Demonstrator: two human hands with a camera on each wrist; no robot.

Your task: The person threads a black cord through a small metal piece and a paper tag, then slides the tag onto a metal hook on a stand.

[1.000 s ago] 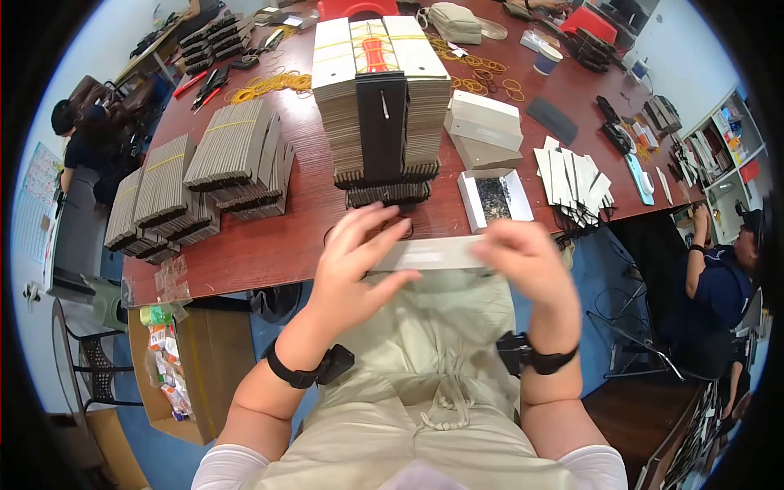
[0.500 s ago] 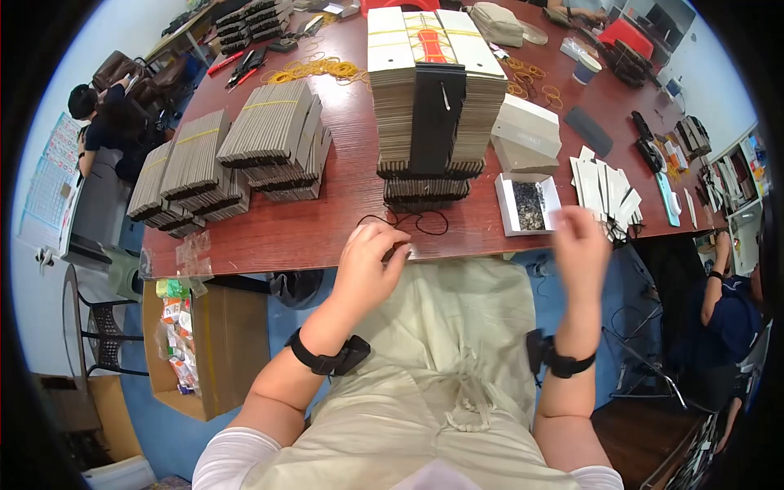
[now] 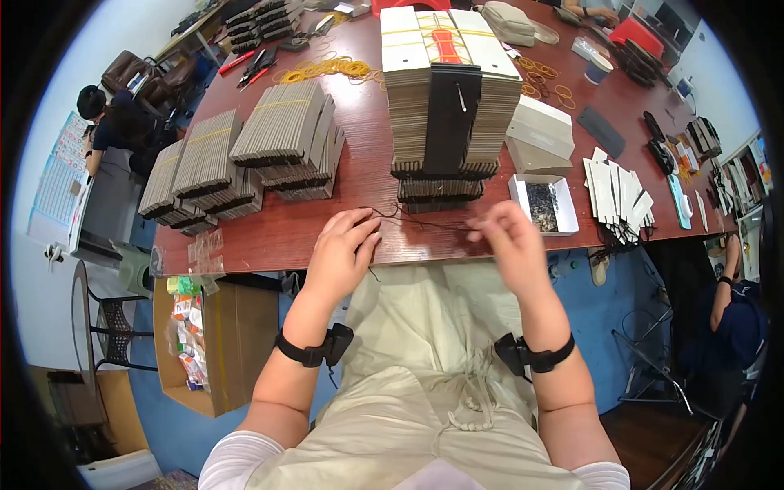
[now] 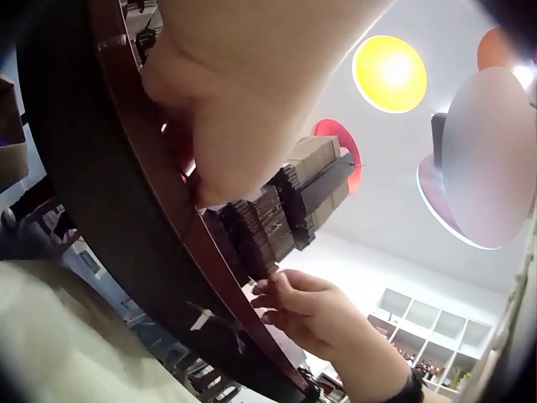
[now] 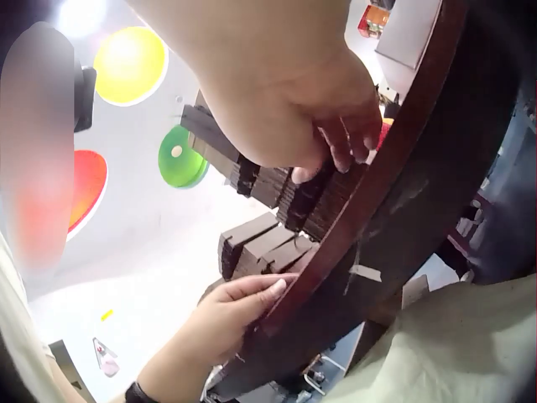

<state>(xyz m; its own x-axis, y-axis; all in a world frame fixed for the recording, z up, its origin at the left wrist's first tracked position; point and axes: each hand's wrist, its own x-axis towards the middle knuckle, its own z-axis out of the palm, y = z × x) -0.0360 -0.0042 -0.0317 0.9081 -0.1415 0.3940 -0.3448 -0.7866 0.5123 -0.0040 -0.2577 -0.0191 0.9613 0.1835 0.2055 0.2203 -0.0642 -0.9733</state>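
Note:
At the table's front edge my left hand (image 3: 343, 251) rests low, thumb and fingertips together around a thin black cord (image 3: 433, 224). A short tail of the cord shows below this hand. My right hand (image 3: 516, 249), slightly blurred, pinches the cord's other part between thumb and fingers, beside a white box (image 3: 572, 214) holding small dark bits. Between the hands, the cord runs along the tabletop in front of a tall stack of grey-brown cards (image 3: 408, 122). This stack has yellow bands and a black strip (image 3: 447, 114) down its front. In the left wrist view, the right hand's fingers look curled.
Banded card stacks (image 3: 286, 131) stand left on the red-brown table (image 3: 367, 175). White strips with black cords (image 3: 614, 196) lie right, near pale boxes (image 3: 543, 131). Yellow rubber bands (image 3: 327, 69) lie farther back. A cardboard box (image 3: 241, 343) stands on the floor at left.
A pale flat piece held between both hands a second ago is gone from them. The right hand went right, then returned left to the cord, whose loose loop is now drawn out sideways.

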